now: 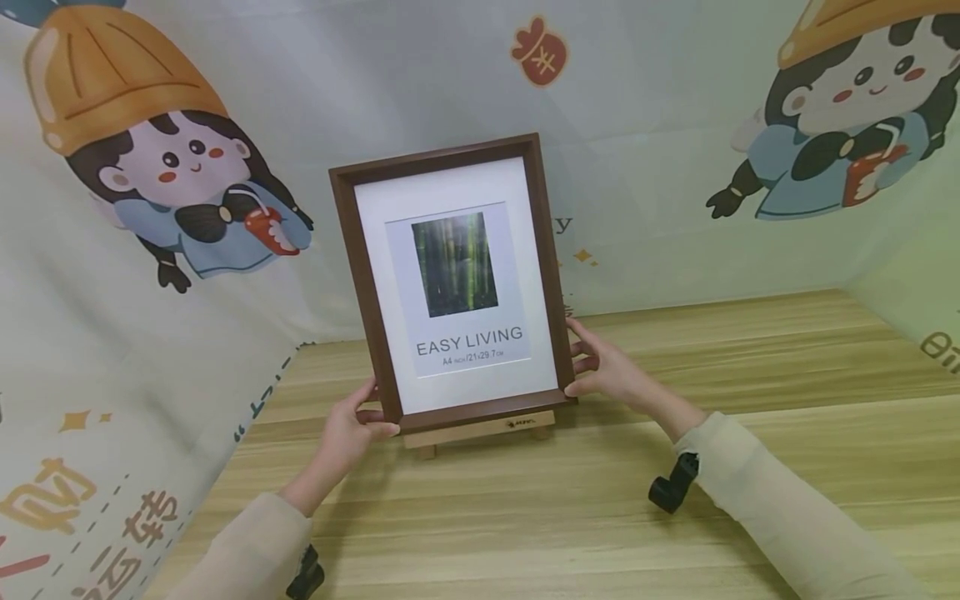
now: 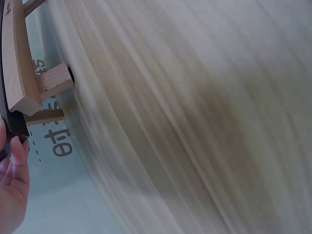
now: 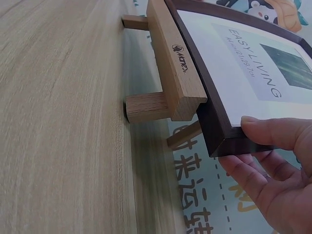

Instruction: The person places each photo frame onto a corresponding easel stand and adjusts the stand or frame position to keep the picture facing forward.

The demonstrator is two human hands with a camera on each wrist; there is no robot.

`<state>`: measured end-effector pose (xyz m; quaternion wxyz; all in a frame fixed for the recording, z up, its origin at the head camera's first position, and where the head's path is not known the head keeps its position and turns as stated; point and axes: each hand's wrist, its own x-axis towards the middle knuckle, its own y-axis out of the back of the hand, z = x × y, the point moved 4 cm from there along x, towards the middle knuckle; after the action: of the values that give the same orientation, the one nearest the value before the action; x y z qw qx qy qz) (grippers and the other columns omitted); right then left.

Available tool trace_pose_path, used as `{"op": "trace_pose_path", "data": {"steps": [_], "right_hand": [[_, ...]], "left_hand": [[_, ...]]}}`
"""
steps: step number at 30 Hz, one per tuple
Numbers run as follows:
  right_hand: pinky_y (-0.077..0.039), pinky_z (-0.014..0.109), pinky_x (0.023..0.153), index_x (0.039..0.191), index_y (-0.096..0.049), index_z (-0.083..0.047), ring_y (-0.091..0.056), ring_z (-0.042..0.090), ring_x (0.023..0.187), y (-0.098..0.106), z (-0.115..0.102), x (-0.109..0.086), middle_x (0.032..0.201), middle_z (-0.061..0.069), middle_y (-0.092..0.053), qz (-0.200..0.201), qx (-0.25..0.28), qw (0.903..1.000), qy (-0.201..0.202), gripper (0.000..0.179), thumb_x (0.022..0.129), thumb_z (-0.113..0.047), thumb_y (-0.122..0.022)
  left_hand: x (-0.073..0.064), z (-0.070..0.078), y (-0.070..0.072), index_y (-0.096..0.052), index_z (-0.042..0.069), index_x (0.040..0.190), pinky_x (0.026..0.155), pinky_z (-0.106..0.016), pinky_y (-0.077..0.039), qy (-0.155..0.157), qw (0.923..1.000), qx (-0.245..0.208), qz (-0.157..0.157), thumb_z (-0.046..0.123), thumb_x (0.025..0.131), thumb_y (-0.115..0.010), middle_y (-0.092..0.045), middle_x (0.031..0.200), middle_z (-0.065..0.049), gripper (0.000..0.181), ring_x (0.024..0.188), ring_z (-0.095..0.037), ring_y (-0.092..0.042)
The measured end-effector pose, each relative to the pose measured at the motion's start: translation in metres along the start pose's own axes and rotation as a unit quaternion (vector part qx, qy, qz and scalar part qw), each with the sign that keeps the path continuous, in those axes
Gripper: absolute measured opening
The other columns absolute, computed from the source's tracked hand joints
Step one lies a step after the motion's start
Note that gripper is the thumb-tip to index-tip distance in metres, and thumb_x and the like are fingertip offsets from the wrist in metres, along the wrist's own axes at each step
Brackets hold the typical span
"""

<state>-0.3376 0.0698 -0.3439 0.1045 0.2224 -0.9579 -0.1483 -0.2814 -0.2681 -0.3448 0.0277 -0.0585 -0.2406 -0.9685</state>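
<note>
A dark brown picture frame (image 1: pixel 453 410) with a white mat and a bamboo picture marked "EASY LIVING" leans back on a small wooden easel (image 1: pixel 480 428). My left hand (image 1: pixel 348 429) grips its lower left corner, thumb in front and fingers behind. At the lower right corner my right hand (image 1: pixel 611 367) holds the frame the same way. In the right wrist view the thumb of the right hand (image 3: pixel 282 170) lies on the frame's front edge, and the frame's bottom sits along the easel's ledge (image 3: pixel 175 63). The left wrist view shows the easel's feet (image 2: pixel 54 80) on the table.
The easel stands on a wood-grain table (image 1: pixel 525 517). Behind and to the left hangs a pale cloth (image 1: pixel 420 75) printed with cartoon figures and lettering. A small black camera (image 1: pixel 673 483) is strapped at the right wrist, another camera (image 1: pixel 306 573) at the left.
</note>
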Motion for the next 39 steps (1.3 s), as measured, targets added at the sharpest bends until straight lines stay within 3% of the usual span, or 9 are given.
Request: {"op": "trace_pose_path", "data": {"steps": [11, 25, 32, 39], "right_hand": [[-0.052, 0.03, 0.082, 0.148, -0.004, -0.013, -0.051, 0.035, 0.107, -0.001, 0.001, 0.001, 0.126, 0.027, -0.042, -0.003, 0.01, 0.9999, 0.006, 0.097, 0.076, 0.011, -0.064], [-0.051, 0.036, 0.088, 0.148, -0.003, -0.013, -0.045, 0.04, 0.115, -0.003, 0.005, -0.002, 0.132, 0.029, -0.037, -0.014, 0.004, 0.9997, 0.017, 0.093, 0.079, 0.008, -0.062], [-0.046, 0.042, 0.094, 0.148, -0.005, -0.01, -0.042, 0.041, 0.116, -0.006, 0.009, -0.005, 0.132, 0.029, -0.038, -0.003, -0.007, 0.9995, 0.032, 0.088, 0.082, 0.005, -0.061], [-0.048, 0.041, 0.093, 0.147, -0.006, -0.006, -0.046, 0.04, 0.113, -0.007, 0.014, -0.008, 0.128, 0.029, -0.042, 0.004, -0.022, 0.999, 0.038, 0.083, 0.084, 0.002, -0.059]], "left_hand": [[-0.001, 0.0, 0.0, -0.026, -0.002, 0.141, 0.06, -0.019, -0.054, 0.0, 0.9999, 0.008, 0.007, -0.016, 0.074, -0.064, -0.049, 0.121, -0.028, 0.079, 0.093, -0.03, -0.061], [0.0, -0.004, -0.001, -0.022, -0.001, 0.143, 0.061, -0.031, -0.056, -0.005, 0.9997, 0.024, -0.009, -0.013, 0.077, -0.063, -0.047, 0.123, -0.028, 0.079, 0.1, -0.035, -0.058], [-0.002, -0.005, -0.001, -0.023, -0.002, 0.143, 0.058, -0.031, -0.056, -0.013, 0.9992, 0.036, -0.011, -0.011, 0.078, -0.063, -0.047, 0.123, -0.028, 0.077, 0.102, -0.037, -0.056], [-0.001, -0.006, -0.003, -0.021, -0.002, 0.143, 0.062, -0.034, -0.057, -0.011, 0.9989, 0.044, -0.015, -0.01, 0.079, -0.063, -0.045, 0.126, -0.028, 0.077, 0.106, -0.041, -0.053]]}}
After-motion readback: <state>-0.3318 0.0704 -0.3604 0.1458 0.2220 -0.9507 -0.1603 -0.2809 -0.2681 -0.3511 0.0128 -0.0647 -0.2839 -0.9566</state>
